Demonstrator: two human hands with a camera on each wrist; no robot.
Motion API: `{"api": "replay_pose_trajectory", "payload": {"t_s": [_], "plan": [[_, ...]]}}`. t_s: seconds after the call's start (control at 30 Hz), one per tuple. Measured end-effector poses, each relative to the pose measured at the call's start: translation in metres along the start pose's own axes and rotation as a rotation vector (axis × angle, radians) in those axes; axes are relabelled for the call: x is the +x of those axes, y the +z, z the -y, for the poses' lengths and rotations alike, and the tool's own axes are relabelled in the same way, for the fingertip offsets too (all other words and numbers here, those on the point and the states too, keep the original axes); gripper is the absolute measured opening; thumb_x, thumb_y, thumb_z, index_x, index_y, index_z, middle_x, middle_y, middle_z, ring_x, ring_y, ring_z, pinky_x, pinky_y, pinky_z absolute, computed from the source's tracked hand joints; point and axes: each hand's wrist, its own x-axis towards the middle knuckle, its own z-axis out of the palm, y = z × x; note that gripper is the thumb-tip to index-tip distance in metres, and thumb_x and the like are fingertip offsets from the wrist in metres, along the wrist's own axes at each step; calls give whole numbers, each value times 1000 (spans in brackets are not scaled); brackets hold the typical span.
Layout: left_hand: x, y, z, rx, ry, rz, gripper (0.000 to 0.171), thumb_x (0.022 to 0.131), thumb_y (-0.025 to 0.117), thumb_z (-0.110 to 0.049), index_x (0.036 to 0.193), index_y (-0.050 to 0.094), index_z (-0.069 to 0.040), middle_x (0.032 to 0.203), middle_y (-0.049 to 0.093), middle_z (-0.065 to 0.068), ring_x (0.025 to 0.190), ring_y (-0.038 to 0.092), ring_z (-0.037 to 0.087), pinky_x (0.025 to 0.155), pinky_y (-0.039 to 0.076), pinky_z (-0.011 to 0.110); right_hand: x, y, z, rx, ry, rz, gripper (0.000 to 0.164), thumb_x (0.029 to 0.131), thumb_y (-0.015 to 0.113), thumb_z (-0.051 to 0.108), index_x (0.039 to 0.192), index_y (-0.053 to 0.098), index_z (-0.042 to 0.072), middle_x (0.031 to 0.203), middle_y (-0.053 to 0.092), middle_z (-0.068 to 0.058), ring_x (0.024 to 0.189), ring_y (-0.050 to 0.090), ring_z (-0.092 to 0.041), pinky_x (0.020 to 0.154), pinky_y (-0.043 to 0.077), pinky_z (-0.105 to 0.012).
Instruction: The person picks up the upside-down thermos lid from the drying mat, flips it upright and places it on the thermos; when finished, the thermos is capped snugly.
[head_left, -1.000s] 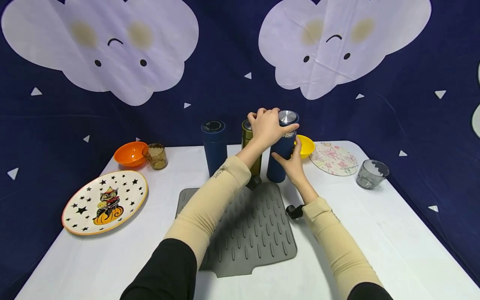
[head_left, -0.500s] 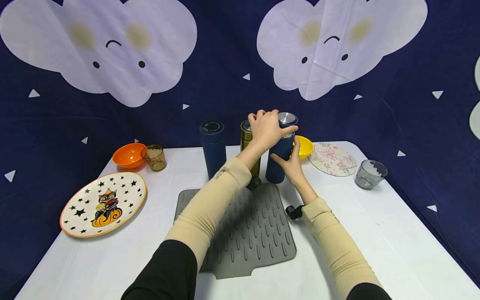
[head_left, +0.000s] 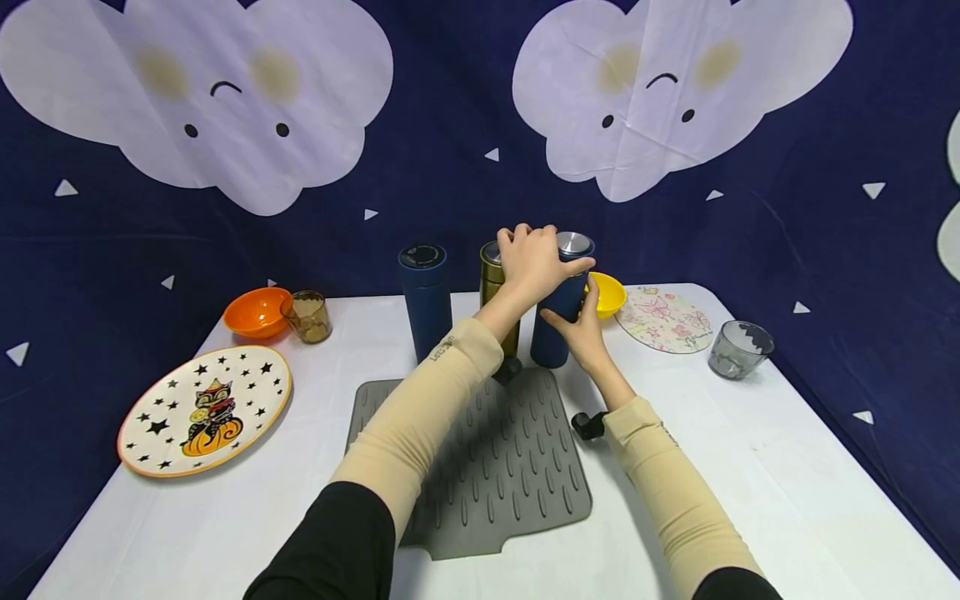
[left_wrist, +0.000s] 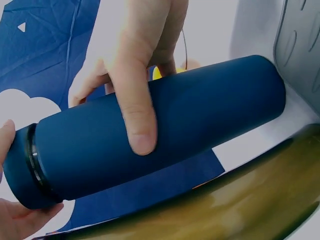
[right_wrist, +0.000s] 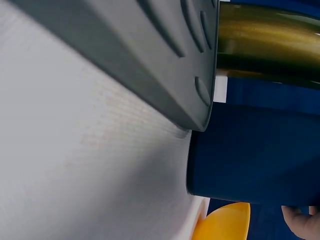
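Observation:
Behind the grey mat, a dark blue thermos flask (head_left: 551, 343) stands upright with its silver-topped lid (head_left: 574, 243) on. My left hand (head_left: 534, 265) holds this lid from above, thumb on the near side. Lower down, my right hand (head_left: 587, 335) grips the flask's body. In the left wrist view the right thumb (left_wrist: 135, 115) lies across the blue wall, and a thin dark seam with a silver line shows below the lid (left_wrist: 22, 167). A gold flask (head_left: 491, 279) stands just left, partly behind my left hand. Further left is another blue flask (head_left: 426, 304) with a black-topped lid.
The grey ridged mat (head_left: 510, 467) lies in front of the flasks. A yellow bowl (head_left: 609, 296), a floral disc (head_left: 667, 321) and a grey glass (head_left: 739, 350) are to the right. At left are an orange bowl (head_left: 255, 314), an amber glass (head_left: 307, 318) and a cat plate (head_left: 255, 417).
The lid in my left hand has come down onto the blue flask; the shiny neck seen earlier below it is covered now. My right hand keeps its grip on the body.

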Motion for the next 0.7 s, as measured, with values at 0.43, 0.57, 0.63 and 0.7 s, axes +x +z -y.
{"api": "replay_pose_trajectory", "payload": {"t_s": [0.43, 0.57, 0.63, 0.7], "plan": [[-2, -6, 2, -89, 6, 46, 71, 77, 52, -67, 132, 50, -22, 123, 55, -1, 111, 45, 20, 92, 27, 44, 1, -2, 0, -34, 7, 14, 90, 88, 61, 9, 146, -8, 8, 151, -3, -20, 140, 4, -33, 112, 9, -46], [-2, -7, 2, -136, -31, 9, 76, 74, 54, -72, 130, 50, -21, 120, 54, 0, 109, 45, 21, 91, 28, 44, 1, -2, -1, -23, 17, 16, 91, 87, 61, 9, 146, -8, 9, 152, -5, -17, 140, 0, -32, 112, 7, -46], [-2, -7, 2, -161, -29, -8, 75, 74, 58, -69, 130, 49, -20, 119, 55, 0, 108, 47, 20, 91, 28, 43, 3, -3, -3, -12, 28, 19, 91, 87, 62, 10, 146, -7, 10, 152, -4, -17, 140, 1, -32, 112, 8, -46], [-2, -7, 3, -182, -11, -11, 69, 76, 61, -61, 129, 51, -19, 116, 59, -1, 106, 48, 19, 90, 27, 41, 3, -4, -5, -1, 25, 20, 91, 86, 63, 11, 146, -6, 12, 152, -2, -16, 140, 4, -31, 112, 9, -46]]}}
